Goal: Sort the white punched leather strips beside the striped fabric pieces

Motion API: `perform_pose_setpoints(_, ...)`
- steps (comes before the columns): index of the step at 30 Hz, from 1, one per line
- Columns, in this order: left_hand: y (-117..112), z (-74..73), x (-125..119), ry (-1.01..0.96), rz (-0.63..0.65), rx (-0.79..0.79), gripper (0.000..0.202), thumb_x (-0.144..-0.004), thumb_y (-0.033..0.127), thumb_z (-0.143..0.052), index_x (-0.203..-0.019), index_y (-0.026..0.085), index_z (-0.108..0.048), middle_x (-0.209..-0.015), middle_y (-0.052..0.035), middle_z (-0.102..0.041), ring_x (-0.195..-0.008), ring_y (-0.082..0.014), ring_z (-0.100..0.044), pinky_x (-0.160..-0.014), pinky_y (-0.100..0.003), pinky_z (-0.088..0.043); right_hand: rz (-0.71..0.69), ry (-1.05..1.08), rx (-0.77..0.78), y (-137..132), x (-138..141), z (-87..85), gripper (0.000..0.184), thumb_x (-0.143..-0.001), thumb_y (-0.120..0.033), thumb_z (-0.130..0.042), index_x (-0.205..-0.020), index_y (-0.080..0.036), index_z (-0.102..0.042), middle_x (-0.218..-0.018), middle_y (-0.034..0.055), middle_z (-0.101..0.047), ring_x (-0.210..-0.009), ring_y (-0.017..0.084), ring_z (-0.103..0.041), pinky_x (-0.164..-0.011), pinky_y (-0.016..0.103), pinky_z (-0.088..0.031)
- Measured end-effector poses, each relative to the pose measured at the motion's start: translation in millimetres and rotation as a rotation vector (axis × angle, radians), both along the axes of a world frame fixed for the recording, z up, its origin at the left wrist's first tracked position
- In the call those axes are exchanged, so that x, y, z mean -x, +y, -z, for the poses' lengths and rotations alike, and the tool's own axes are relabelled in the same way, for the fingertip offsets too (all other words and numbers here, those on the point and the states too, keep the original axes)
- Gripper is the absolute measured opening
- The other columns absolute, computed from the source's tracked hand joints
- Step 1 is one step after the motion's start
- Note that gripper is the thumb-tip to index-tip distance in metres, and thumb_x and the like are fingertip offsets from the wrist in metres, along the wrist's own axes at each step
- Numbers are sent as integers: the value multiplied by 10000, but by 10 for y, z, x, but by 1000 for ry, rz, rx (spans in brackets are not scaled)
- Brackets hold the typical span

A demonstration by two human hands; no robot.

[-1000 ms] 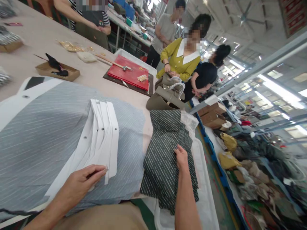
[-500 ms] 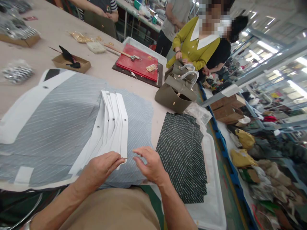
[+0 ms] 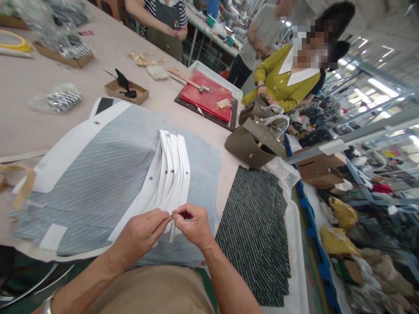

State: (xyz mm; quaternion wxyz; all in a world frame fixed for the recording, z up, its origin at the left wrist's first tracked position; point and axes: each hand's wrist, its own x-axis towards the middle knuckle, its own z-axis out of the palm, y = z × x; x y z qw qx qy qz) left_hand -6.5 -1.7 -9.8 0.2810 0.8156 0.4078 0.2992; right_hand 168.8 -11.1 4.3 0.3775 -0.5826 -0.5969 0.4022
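White strips (image 3: 172,170) lie fanned out near the middle of the frame, small dark round fittings dotted along them, and right at their lower end here come two hands close together. The left grip (image 3: 144,229) is pinched tight, thumb against finger; the right grip (image 3: 194,222) is pinched as well, its fingertips meeting the left ones just above the strips. Something tiny may sit between them, but it is too small to tell. Beneath it all spreads blue-grey lining cloth (image 3: 121,157), filling the centre and left of the frame. Over to the lower right, a dark striped cloth (image 3: 255,235) lies in a stack beside the right forearm, a white tub (image 3: 296,235) along its edge. Look up the bench (image 3: 108,39): olive bags (image 3: 252,144) stand right of centre, and a hammer (image 3: 186,78) rests across a red board (image 3: 206,96) at upper centre. Upper left, there's a small cardboard box (image 3: 140,95) with something black in it, and behind the bags stands a person in a mustard top (image 3: 278,78).
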Motion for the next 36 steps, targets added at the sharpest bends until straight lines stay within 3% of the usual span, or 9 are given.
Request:
perform_pose_setpoints(3, 65, 7, 41, -30, -46, 3, 297, -993, 295, -434, -806, 198, -645, -701, -6, -639, -641, -140, -604, -635, -248, -423, 82, 60, 55, 206, 62, 73, 103, -725, -206, -604, -699, -188, -703, -634, -16, -681, -565, 128, -616, -570, 232, -501)
perform_pose_setpoints(8, 15, 78, -37, -106, 59, 136, 258, -990, 286, -434, -860, 216, -646, -692, 14, -649, -638, -126, -616, -623, -220, -430, 382, 317, 255, 732, -201, 281, 145, -670, -302, -653, -706, -161, -664, -540, -34, -611, -479, 119, -574, -510, 256, -527)
perform_pose_setpoints(16, 5, 515, -88, 2, 7, 379, 283, -977, 377, -419, -829, 228, -608, -775, 8, -652, -723, -160, -640, -672, -248, -448, 281, 339, 293, 1229, -350, 528, 301, -653, -426, -730, -722, -140, -669, -535, -36, -597, -480, 93, -544, -458, 211, -486)
perform_pose_setpoints(21, 19, 514, -64, -11, -11, 407, 270, -967, 368, -434, -810, 230, -604, -750, 7, -654, -684, -158, -621, -643, -249, -425, 216, 178, 318, 1340, -327, 552, 243, -701, -377, -697, -780, -147, -678, -510, -58, -581, -446, 79, -540, -434, 178, -459)
perform_pose_setpoints(24, 21, 508, -67, -33, -18, 417, 266, -957, 368, -447, -794, 233, -609, -735, 11, -651, -666, -156, -612, -632, -246, -420, 209, 105, 390, 1418, -397, 568, 376, -676, -360, -749, -981, -165, -649, -512, -81, -587, -402, 90, -548, -398, 183, -445)
perform_pose_setpoints(27, 21, 515, -70, -32, -30, 426, 265, -951, 373, -455, -793, 234, -617, -739, 13, -648, -679, -160, -616, -641, -247, -423, 256, 18, 486, 1416, -479, 607, 544, -644, -399, -795, -1074, -147, -576, -480, -95, -558, -354, 101, -508, -347, 187, -392)
perform_pose_setpoints(30, 24, 507, -71, -26, -30, 441, 274, -953, 385, -450, -799, 232, -615, -748, 13, -646, -698, -162, -620, -655, -249, -426, 333, -25, 402, 1252, -480, 643, 481, -699, -458, -739, -1017, -139, -569, -543, -70, -571, -415, 106, -527, -387, 199, -417)
perform_pose_setpoints(33, 26, 478, -78, -25, -42, 456, 273, -946, 392, -453, -789, 233, -609, -734, 18, -645, -682, -159, -611, -644, -246, -423, 303, -130, 153, 992, -369, 621, 478, -729, -411, -718, -1102, -150, -573, -819, 10, -668, -633, 127, -625, -628, 248, -539)
perform_pose_setpoints(36, 20, 443, -93, -17, -56, 460, 273, -937, 399, -451, -784, 236, -607, -712, 23, -637, -666, -157, -601, -629, -242, -420, 189, -345, 16, 817, -199, 529, 531, -772, -313, -662, -1259, -147, -529, -1031, 82, -679, -817, 180, -660, -824, 317, -535)
